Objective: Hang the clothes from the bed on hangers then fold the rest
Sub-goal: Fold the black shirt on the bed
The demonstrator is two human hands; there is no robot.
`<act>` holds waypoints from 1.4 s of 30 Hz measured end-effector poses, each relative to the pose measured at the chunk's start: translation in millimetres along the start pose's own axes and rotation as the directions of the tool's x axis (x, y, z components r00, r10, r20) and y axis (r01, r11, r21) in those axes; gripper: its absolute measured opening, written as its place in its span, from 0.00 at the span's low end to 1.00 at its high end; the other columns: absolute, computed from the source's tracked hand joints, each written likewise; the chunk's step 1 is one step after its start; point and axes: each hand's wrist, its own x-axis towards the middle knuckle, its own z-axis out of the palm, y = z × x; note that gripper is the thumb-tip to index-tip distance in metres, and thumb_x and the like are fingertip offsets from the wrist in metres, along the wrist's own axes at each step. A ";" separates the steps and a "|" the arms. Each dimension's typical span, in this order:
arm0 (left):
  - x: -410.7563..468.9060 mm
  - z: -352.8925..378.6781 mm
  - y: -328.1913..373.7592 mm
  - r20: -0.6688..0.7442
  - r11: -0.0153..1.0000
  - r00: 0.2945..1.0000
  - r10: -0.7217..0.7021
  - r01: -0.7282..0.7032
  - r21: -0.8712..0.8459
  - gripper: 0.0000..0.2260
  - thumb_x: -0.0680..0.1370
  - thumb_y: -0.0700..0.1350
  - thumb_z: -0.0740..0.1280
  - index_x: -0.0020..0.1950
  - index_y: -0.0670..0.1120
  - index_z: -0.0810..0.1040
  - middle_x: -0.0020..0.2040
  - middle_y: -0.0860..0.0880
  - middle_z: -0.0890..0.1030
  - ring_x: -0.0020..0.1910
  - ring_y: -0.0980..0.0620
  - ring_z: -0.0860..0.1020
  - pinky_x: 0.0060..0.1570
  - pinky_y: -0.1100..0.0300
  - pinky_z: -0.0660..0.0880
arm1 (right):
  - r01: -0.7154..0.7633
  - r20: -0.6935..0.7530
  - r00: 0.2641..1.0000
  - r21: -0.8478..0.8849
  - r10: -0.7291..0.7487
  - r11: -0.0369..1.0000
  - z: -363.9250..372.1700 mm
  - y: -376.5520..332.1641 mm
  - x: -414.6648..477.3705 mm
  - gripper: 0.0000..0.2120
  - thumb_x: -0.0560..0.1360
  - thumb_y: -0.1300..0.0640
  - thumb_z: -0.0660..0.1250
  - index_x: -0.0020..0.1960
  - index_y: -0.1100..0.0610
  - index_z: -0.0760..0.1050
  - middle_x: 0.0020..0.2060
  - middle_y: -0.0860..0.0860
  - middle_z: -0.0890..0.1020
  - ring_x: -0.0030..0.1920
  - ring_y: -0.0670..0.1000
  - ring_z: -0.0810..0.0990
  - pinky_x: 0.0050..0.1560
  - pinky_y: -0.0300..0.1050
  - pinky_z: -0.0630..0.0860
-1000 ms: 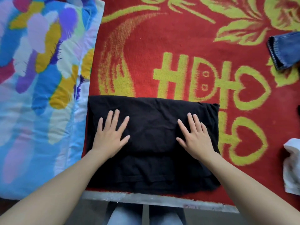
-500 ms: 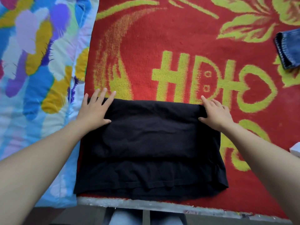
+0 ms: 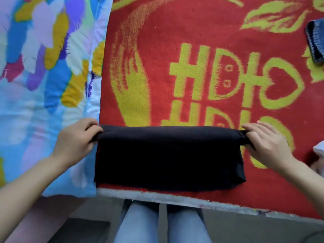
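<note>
two hands stretch the far fold of a black garment (image 3: 168,158) taut on a bed covered by a red blanket (image 3: 175,41) with yellow lettering and leaf patterns. the left hand (image 3: 75,137), at 9 o'clock of the garment, has its fingers curled over the left end of the raised fold and grips the cloth. the right hand (image 3: 264,142), at 3 o'clock, has its fingers closed round the right end of the same fold. between them the fold forms a rounded ridge lifted off the blanket, while the rest of the garment lies flat toward 6 o'clock, its near hem just short of the bed's grey edge (image 3: 175,199). the garment sits at 6 o'clock of the lettering, low in the middle of the view, and its left side meets a quilt (image 3: 43,67). the quilt, printed in blue, purple, yellow and white, fills the view at 9 o'clock and touches the blanket's left border. a piece of dark denim (image 3: 315,44) lies on the blanket at 2 o'clock, cut by the frame and well apart from the garment. a white cloth (image 3: 320,151) shows at 3 o'clock, near the right wrist. the person's legs (image 3: 138,223), in pale jeans, appear at 6 o'clock below the bed's edge.
</note>
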 end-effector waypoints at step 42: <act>-75.3 127.3 124.9 0.243 0.956 0.956 -0.166 0.095 0.278 0.38 0.62 0.57 0.77 0.68 0.44 0.73 0.69 0.36 0.69 0.67 0.35 0.69 0.60 0.35 0.67 | -0.505 0.533 0.687 -0.138 0.494 0.852 70.3 -112.6 -56.9 0.39 0.74 0.31 0.35 0.74 0.51 0.61 0.72 0.66 0.60 0.72 0.67 0.59 0.65 0.70 0.59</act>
